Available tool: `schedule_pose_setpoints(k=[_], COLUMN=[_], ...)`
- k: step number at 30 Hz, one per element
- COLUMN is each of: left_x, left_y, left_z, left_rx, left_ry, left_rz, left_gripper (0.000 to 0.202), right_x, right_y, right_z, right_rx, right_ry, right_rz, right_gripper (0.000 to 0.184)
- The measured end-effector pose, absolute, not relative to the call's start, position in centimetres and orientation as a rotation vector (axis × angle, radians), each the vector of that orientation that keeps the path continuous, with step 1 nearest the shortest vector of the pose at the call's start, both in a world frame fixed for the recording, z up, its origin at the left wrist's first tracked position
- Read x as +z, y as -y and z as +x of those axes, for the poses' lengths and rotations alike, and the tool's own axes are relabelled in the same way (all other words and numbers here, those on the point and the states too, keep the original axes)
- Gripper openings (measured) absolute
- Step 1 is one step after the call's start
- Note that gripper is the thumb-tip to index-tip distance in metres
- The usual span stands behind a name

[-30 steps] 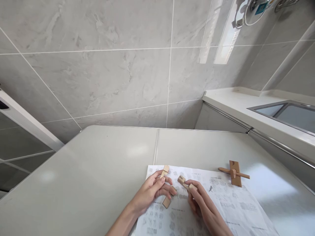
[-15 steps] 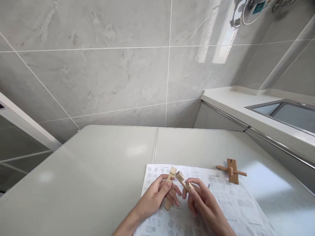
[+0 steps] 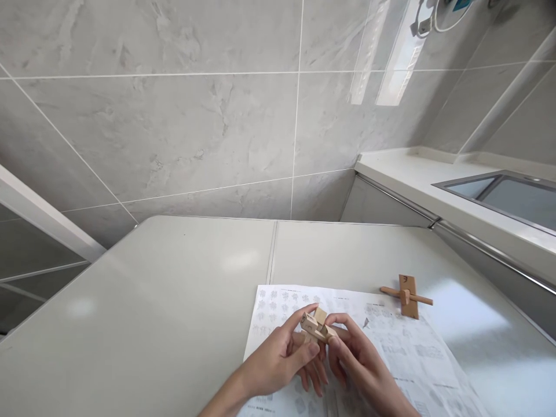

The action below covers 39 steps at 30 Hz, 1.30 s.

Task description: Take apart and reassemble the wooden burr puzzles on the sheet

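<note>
My left hand [image 3: 282, 359] and my right hand [image 3: 360, 362] meet over a printed instruction sheet [image 3: 403, 353] on the table. Between their fingertips sit notched wooden puzzle pieces [image 3: 316, 325], pressed together crosswise. The left fingers pinch one piece from the left, the right fingers pinch the other from the right. A second wooden puzzle [image 3: 407, 296], a flat slab with a rod through it, lies on the table to the right, beyond the sheet's corner and apart from both hands.
The pale grey table [image 3: 174, 289] has a seam down its middle and meets a tiled wall [image 3: 195, 127] behind. To the right stands a white counter [image 3: 417, 179] with a steel sink [image 3: 508, 194]. A white frame with glass [image 3: 39, 231] is at left.
The two hands have come together. The separate wooden pieces, held apart a second ago, now touch and cross between the fingertips. The view has shifted slightly.
</note>
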<state>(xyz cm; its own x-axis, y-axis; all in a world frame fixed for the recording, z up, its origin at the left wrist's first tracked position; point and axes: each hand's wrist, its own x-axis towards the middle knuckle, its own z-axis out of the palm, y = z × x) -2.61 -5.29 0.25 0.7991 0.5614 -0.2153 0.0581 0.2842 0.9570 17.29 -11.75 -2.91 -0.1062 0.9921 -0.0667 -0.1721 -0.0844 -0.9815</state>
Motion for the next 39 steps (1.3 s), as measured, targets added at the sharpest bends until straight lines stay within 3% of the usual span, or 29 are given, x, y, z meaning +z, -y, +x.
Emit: schedule_pose_setpoints(k=[15, 27, 39], left_x=[1.7, 1.6, 1.2], left_y=[5.6, 5.7, 5.7], left_z=[-2.3, -2.3, -2.5], left_rx=[0.405, 0.454, 0.384], left_ry=[-0.695, -0.58, -0.679], left_rz=[1.303, 1.472, 1.541], left_gripper=[0.07, 0.054, 0.066], right_x=[-1.2, -2.1, -2.0], right_y=[12.2, 11.5, 11.4], right_z=[17.1, 18.1, 18.3], right_rx=[1.24, 1.472, 1.567], right_ry=[1.226, 1.15, 1.107], right_rz=[-1.187, -1.095, -1.085], right_gripper=[0.037, 0.038, 0.044])
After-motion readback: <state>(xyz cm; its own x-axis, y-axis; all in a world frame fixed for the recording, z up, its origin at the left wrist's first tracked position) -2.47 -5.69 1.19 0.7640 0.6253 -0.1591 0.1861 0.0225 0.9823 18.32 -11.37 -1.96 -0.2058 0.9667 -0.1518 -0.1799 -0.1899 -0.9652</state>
